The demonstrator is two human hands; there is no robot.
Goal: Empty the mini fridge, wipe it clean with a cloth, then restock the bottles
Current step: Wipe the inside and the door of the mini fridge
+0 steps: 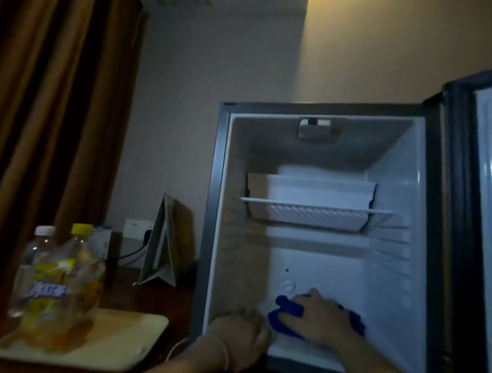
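The mini fridge (pixel 217 213) stands open, its door (pixel 486 201) swung out to the right. No bottles show inside it. My right hand (pixel 317 317) presses a blue cloth (pixel 281 318) flat on the fridge floor near the back wall. My left hand (pixel 238 338) grips the lower left edge of the fridge frame. Left of the fridge, a clear water bottle (pixel 31 262) with a white cap and a yellow-capped bottle of orange drink (pixel 65 287) stand on a pale tray (pixel 119 348).
A white wire shelf (pixel 315 205) with a drip tray crosses the fridge's upper half. A folded card stand (pixel 162 244) and a wall socket with a black plug (pixel 138 231) sit behind the tray on the dark wooden table. Brown curtains hang at left.
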